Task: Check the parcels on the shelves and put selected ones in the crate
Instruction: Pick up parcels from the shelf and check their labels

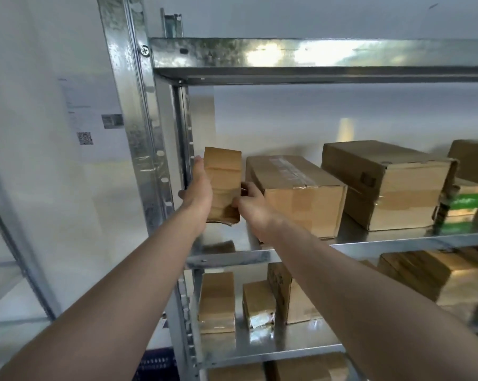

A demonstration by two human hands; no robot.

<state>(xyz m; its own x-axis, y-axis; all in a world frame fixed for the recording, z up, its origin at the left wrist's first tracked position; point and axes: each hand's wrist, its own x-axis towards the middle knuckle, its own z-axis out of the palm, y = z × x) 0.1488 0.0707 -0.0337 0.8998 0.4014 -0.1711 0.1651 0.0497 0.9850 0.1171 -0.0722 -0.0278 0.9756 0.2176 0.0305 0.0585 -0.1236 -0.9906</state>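
A small brown cardboard parcel (223, 182) stands upright at the left end of the upper metal shelf (383, 242), lifted slightly off it. My left hand (198, 192) grips its left side, fingers reaching up along the edge. My right hand (250, 203) holds its right side low down, thumb on the front. A dark blue crate (155, 365) shows partly at the bottom, left of the shelf post.
More cardboard boxes sit on the upper shelf: a taped one (295, 193) right beside the held parcel, a larger one (389, 182) further right. Several smaller boxes (217, 301) stand on the shelf below. A galvanised post (139, 127) rises at left; a white wall is behind.
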